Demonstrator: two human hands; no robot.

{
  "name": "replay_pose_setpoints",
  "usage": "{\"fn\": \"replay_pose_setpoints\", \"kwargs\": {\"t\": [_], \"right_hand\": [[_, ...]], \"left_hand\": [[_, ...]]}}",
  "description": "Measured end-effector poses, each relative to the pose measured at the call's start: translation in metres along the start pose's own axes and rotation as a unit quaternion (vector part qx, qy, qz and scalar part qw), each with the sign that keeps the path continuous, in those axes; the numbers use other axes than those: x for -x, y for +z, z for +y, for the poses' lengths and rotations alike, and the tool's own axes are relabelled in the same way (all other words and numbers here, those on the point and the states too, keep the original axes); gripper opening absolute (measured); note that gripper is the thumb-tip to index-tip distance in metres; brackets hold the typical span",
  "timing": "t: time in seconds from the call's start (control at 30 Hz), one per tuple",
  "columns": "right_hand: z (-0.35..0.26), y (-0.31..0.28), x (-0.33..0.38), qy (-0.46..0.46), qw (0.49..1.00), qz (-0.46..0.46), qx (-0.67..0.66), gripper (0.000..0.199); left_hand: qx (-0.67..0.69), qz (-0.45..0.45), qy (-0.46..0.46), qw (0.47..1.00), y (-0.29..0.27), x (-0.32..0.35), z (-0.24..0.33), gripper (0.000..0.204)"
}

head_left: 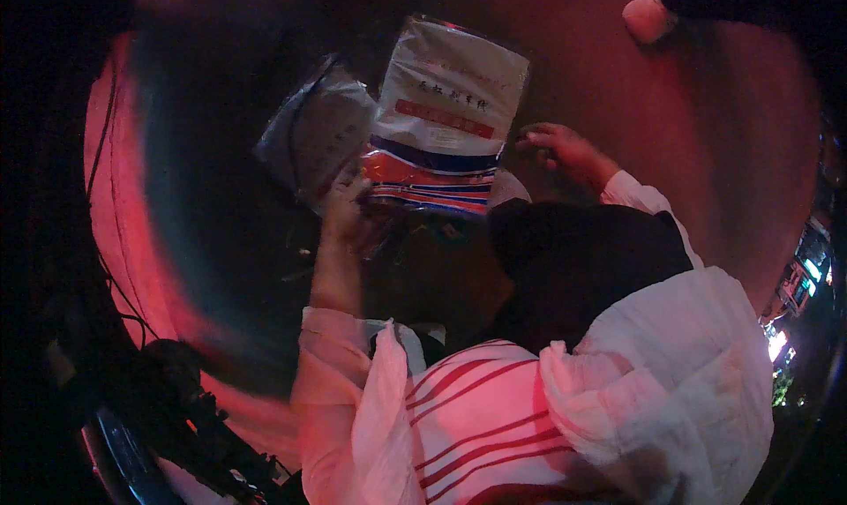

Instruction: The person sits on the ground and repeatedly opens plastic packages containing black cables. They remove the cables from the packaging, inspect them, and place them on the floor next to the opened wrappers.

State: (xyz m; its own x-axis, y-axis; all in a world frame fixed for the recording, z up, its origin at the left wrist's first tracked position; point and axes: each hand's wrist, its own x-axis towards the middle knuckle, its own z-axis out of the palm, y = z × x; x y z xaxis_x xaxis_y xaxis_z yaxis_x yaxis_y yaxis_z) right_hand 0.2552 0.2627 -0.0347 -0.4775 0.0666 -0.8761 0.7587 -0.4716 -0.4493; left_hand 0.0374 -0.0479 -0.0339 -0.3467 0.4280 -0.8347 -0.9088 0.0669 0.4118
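A flat plastic package (450, 90) is held up in front of me, white above with a red band, and blue and orange-red stripes below. My left hand (348, 198) is closed on its lower left corner. Another clear plastic bag (322, 139), crumpled and dim, lies just beyond that hand; whether the hand also touches it is hidden. My right hand (569, 152) is beside the package's right edge, apart from it. Its index finger points left, the other fingers loosely bent, with nothing clearly in them.
Reddish light falls on dark ground. My dark-clothed leg (591, 267) rises below the right hand. A small bluish item (452, 231) lies under the package. Cables (110, 280) run along a pale edge at left. A rounded pale object (648, 18) shows at the upper right.
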Motion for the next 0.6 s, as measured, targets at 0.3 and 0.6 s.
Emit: {"fn": "replay_pose_setpoints", "kwargs": {"t": [0.3,0.6], "right_hand": [[-0.019,0.021,-0.034,-0.002,0.997,0.079,-0.014,0.033],[-0.005,0.017,-0.050,0.001,0.999,0.014,-0.037,0.023]], "left_hand": [[-0.012,0.175,-0.038,0.984,0.004,-0.002,-0.022,0.040],[-0.105,0.049,-0.160,0.980,0.033,0.031,-0.064,0.024]]}}
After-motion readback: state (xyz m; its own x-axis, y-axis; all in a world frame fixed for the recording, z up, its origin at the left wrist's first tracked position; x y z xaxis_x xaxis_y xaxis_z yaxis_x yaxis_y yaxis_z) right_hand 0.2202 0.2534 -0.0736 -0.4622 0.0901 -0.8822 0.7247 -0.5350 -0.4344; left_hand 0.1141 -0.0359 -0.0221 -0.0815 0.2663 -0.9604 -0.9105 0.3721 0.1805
